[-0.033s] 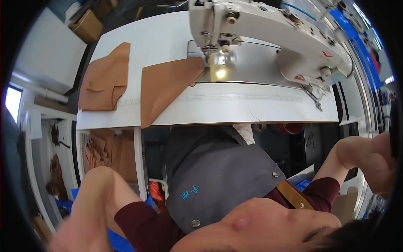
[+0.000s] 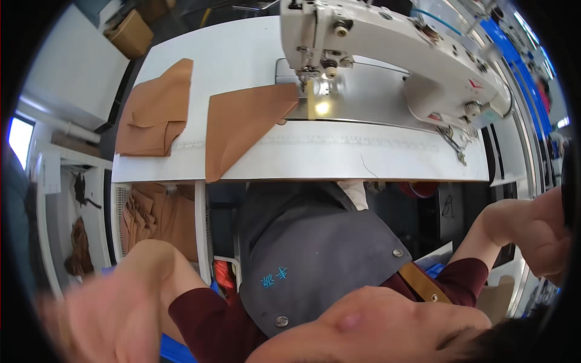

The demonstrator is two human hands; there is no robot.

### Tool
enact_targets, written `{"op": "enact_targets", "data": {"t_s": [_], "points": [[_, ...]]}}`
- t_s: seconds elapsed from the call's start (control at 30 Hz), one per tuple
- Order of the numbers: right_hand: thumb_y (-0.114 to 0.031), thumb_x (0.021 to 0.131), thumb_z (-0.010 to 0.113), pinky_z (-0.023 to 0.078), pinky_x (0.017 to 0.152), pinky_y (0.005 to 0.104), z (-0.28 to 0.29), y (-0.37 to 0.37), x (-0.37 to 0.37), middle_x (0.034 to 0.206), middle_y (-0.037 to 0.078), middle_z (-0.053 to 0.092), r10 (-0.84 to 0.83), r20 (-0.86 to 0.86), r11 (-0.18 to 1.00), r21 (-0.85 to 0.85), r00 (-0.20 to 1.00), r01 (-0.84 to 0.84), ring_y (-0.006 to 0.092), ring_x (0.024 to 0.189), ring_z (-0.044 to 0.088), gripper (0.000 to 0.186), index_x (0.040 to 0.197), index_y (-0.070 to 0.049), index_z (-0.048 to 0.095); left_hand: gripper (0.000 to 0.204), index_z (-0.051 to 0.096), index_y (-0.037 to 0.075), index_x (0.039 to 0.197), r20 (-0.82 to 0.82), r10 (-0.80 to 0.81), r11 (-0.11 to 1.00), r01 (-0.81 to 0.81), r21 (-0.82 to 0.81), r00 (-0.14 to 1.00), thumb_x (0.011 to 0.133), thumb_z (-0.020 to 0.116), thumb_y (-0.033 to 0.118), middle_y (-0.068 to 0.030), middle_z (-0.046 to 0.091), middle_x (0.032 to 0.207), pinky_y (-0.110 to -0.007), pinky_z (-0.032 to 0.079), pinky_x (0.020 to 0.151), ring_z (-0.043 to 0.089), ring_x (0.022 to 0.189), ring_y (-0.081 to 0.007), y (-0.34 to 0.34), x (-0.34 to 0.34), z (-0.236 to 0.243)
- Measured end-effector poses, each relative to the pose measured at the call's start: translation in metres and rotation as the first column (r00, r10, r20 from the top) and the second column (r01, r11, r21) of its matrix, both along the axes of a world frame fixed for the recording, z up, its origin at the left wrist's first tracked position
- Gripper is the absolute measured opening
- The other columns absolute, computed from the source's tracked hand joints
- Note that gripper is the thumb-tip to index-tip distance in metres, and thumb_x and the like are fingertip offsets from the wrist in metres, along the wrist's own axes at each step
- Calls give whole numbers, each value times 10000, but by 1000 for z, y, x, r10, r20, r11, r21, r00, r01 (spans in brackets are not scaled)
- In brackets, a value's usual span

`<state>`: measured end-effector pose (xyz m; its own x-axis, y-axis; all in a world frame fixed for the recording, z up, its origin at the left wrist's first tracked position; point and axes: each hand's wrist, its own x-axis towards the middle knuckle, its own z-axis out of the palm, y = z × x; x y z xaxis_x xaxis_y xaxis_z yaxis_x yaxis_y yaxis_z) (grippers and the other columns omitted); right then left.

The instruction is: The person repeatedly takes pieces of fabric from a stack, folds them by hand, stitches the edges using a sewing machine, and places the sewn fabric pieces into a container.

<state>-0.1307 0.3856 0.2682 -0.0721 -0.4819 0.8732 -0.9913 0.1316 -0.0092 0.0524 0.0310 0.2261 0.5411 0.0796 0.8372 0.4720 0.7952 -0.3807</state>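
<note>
My left hand (image 2: pixel 112 314) is raised at the lower left, away from the table, smeared by motion so its fingers cannot be read. At the right rim my right hand (image 2: pixel 544 233) is raised too, beside a dark edge that hides part of its fingers. Neither hand touches the work on the table. A brown fabric piece (image 2: pixel 242 124) lies flat with its right corner by the needle of a white sewing machine (image 2: pixel 375 45). Farther left lies a folded brown piece (image 2: pixel 156 112), apart from the first.
Scissors (image 2: pixel 452 145) lie at the right of the white table (image 2: pixel 315 160), below the machine's pillar. An open drawer under the table's left holds several brown pieces (image 2: pixel 172 218). A cardboard box (image 2: pixel 130 34) stands at the far left.
My left hand has swung outward to the left and shows more fully. The view has shifted slightly; the brown pieces lie as before on the table.
</note>
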Motion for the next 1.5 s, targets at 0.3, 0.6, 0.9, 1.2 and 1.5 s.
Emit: {"op": "enact_targets", "data": {"t_s": [0.3,0.6,0.9,1.2,1.5], "points": [[-65,880,644,504,828,366,-174,-154,-56,1055,111,699,88,715,848,312,693,-429,263,917,658,289,1169,-61,660,423,595,45,1272,944,-287,931,-281,235,-161,886,671,200,-130,627,1250,-389,374,1057,545,1220,-296,-75,-103,-203],[-235,857,675,389,1028,441,-278,-198,-73,1354,135,542,51,337,810,536,940,-236,334,1249,485,471,1268,-32,567,615,591,102,1236,578,595,772,196,-605,-558,746,750,436,-48,618,1087,-616,229,1101,555,1087,-269,-56,-143,-180],[-226,873,658,428,984,424,-269,-172,-69,1308,119,578,32,544,818,468,839,-334,301,1202,518,429,1245,-27,581,843,424,66,1424,975,-23,930,-363,-60,-220,701,833,205,-57,655,1158,-563,276,1081,543,1188,-244,-18,-45,-220],[-209,868,665,424,994,414,-271,-191,-78,1281,76,597,105,264,819,523,959,-234,290,1210,515,313,1147,-66,657,844,411,43,1432,1000,1,853,-522,0,1,729,834,241,-75,610,1301,-558,124,1154,453,1308,-298,12,-9,-252],[-57,756,610,462,895,372,-273,-183,-78,1234,48,622,220,221,845,444,950,-299,248,1133,565,277,1021,-89,683,830,341,47,1461,952,-222,909,-398,124,-210,767,789,126,-56,615,1307,-537,85,1168,485,1314,-263,1,-21,-251]]}}
